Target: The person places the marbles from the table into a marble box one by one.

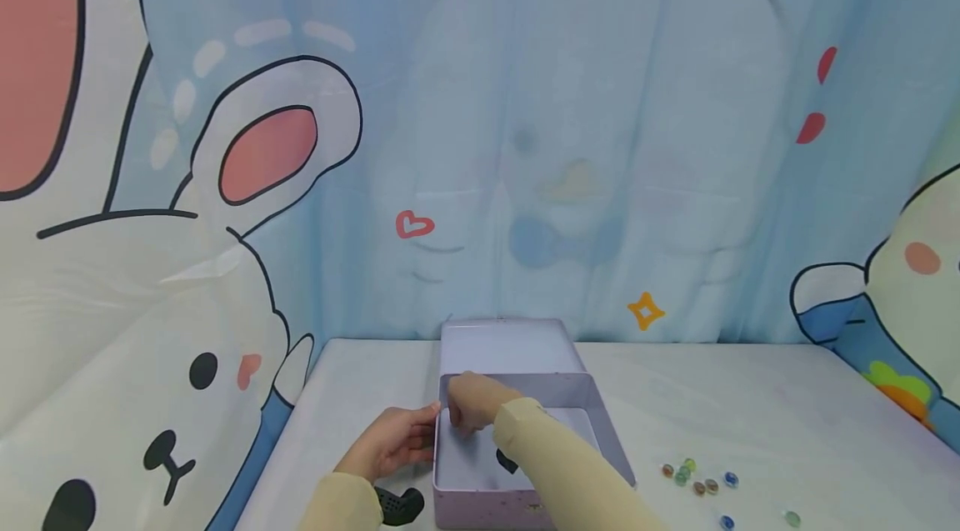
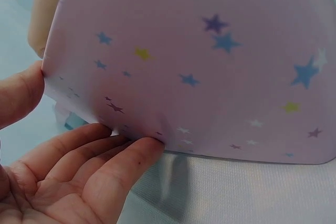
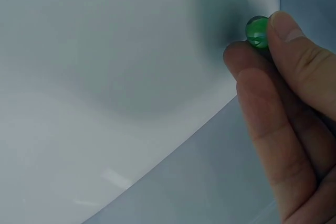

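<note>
A lilac tin box (image 1: 483, 506) with its lid (image 1: 510, 348) raised stands on the table. My right hand (image 1: 476, 402) is inside it near the far left corner. Thumb and forefinger pinch a green glass marble (image 3: 257, 32) above the pale box floor (image 3: 131, 103). At the box's left side, my left hand (image 1: 401, 441) holds the star-printed wall (image 2: 173, 108), thumb at one edge and fingertips at the lower edge. The right forearm covers part of the box's front and floor.
Several glass marbles lie to the right of the box on the white table (image 1: 697, 398): brown (image 1: 667, 471), green (image 1: 792, 519) and blue (image 1: 731, 479). A blue cartoon curtain (image 1: 480, 139) hangs behind the table. Black straps (image 1: 399, 506) sit at the wrists.
</note>
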